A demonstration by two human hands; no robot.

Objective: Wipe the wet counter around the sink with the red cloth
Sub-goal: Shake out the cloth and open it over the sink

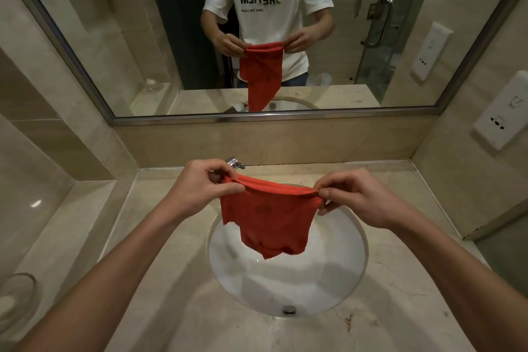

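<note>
Hands first: our left hand (pixel 200 184) pinches the left end of the red fabric cloth (pixel 267 217) between thumb and curled fingers, and our right hand (pixel 353 196) pinches its right end likewise. We hold the cloth stretched between them in the air above the round white basin sink (pixel 285 283), its ragged lower edge hanging free over the bowl. Beige marble counter (pixel 177 308) surrounds the sink. A chrome tap (pixel 235 163) stands at the far side. A clear glass dish (pixel 17 300) sits near left.
</note>
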